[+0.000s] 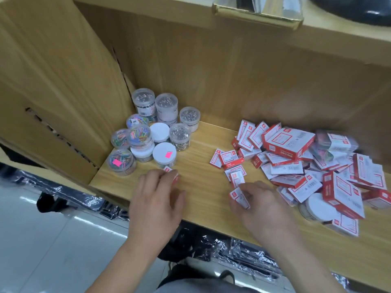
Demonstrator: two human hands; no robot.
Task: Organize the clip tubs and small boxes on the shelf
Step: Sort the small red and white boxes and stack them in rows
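Left hand [157, 199] pinches one small box [175, 178], right hand [261, 208] pinches another box [240, 197], both bottom centre. Box pile [306, 166] sits right, clip tubs [148, 134] centre-left. Light stiff cardboard I reckon, grab the long sides.

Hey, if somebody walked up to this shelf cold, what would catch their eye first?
Probably the messy heap of red-and-white boxes sprawling over the right half of the shelf, set against the tight cluster of clear clip tubs in the left corner. In front, the right hand pinches one little box, and the left hand holds another box beside the tubs.
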